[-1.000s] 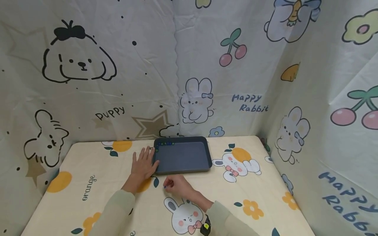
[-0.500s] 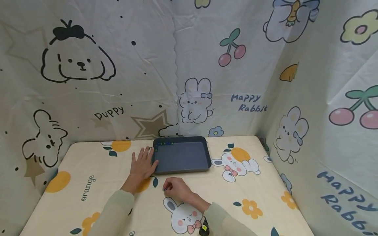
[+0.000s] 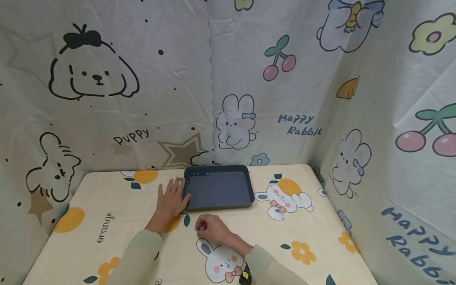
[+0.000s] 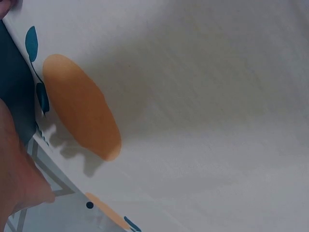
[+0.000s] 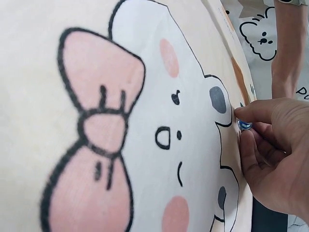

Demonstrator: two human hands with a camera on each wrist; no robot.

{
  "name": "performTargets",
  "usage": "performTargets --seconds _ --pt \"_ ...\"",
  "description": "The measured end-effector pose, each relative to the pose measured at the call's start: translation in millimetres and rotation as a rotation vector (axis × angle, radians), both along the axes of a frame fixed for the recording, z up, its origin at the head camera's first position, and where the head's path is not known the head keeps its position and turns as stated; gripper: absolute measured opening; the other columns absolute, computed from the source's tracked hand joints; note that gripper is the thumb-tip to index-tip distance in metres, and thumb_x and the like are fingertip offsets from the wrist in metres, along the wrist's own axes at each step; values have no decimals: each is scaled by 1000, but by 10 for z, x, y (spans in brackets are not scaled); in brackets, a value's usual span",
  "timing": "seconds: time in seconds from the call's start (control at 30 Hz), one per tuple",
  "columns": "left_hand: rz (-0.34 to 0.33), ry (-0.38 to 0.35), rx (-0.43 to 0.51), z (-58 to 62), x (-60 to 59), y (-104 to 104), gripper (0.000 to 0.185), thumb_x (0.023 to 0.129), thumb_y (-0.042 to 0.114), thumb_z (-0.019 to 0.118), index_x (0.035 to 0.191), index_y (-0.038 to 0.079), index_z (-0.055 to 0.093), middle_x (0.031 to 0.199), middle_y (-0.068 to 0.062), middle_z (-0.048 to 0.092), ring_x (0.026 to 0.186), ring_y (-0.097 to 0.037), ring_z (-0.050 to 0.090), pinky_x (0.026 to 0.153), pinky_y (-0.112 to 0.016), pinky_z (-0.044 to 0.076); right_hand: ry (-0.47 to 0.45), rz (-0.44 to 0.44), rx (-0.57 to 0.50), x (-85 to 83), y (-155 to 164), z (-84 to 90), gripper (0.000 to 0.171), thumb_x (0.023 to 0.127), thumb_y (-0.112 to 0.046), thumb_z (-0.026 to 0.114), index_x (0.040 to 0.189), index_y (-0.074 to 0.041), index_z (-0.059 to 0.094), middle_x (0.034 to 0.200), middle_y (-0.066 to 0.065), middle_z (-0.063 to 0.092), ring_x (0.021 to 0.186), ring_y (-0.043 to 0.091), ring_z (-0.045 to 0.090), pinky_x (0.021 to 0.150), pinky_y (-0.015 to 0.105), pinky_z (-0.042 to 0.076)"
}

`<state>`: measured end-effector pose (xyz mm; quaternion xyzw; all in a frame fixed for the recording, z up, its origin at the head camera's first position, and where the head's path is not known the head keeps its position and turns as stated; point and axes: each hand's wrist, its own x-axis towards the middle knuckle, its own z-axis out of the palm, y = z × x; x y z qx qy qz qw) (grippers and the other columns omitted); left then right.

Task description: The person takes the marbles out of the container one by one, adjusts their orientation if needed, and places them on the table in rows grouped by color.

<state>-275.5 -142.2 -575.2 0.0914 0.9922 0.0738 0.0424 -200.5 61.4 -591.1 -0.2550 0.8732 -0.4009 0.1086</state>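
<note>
A dark grey tray (image 3: 246, 202) lies on the table with several small green and blue beads (image 3: 198, 173) in its far left corner. My left hand (image 3: 172, 198) lies flat with its fingers spread, touching the tray's left rim. My right hand (image 3: 211, 228) rests on the cloth just in front of the tray, its curled fingers pinching a small blue bead (image 3: 198, 228). In the right wrist view the blue bead (image 5: 245, 125) sits between the fingertips (image 5: 244, 140) against the cloth. The left wrist view shows only part of my left hand (image 4: 17, 174) and printed cloth.
The table (image 3: 107, 206) is covered by a cream cloth printed with oranges, rabbits and flowers. Printed fabric walls (image 3: 107, 99) close in the back and both sides. A dark wrist device (image 3: 245, 277) sits at my right sleeve.
My right hand has slid a little to the left and nearer on the cloth, still pinching the blue bead. The left hand and tray have stayed put.
</note>
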Motion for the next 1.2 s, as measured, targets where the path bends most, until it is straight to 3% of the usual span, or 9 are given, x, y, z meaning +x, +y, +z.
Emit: performTargets --seconds 0.83,1.03,1.2 --pt "3 -8 4 34 19 5 74 103 50 39 159 6 20 164 -20 15 150 -40 9 114 -65 -4 32 16 8 18 -8 27 16 85 -2 75 95 -11 67 83 -6 57 69 0 49 63 16 44" --pt "0 -2 12 36 22 -2 74 103 50 38 160 6 19 164 -20 15 150 -40 9 114 -66 -4 27 -13 3 10 2 35 19 88 -18 79 103 -13 68 87 -8 56 74 2 49 65 18 45" --pt "0 -2 26 24 23 -8 74 103 50 39 160 6 19 164 -21 15 149 -41 8 113 -66 -5 40 -58 -50 -68 57 165 12 93 -22 73 101 -13 68 83 -9 56 72 3 51 63 19 46"
